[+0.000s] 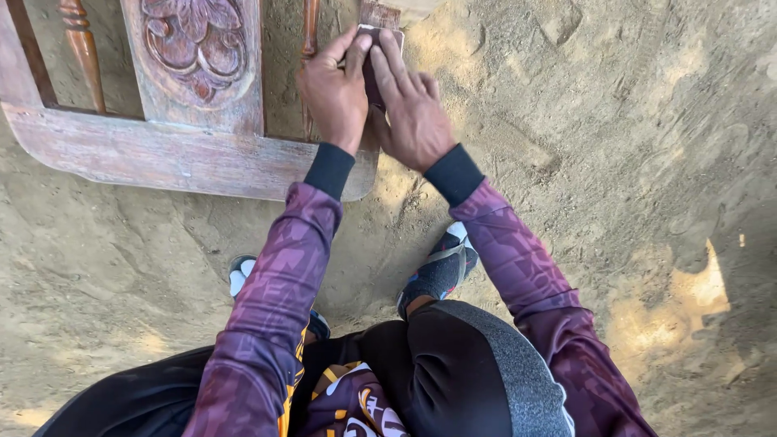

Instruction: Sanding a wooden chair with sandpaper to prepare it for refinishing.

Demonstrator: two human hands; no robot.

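A worn wooden chair back (162, 154) lies on the sandy ground, with a carved flower panel (198, 48) and turned spindles. My left hand (333, 93) and my right hand (414, 109) press together on a small brown sheet of sandpaper (374, 61) against the right-hand upright of the frame. Fingers of both hands lie flat over the sheet, hiding most of it. Both arms wear purple patterned sleeves with black cuffs.
Loose sand (615, 162) with footprints surrounds the frame on all sides. My feet in sandals (437, 271) stand just below the frame's curved rail. A turned spindle (81, 48) sits at the upper left.
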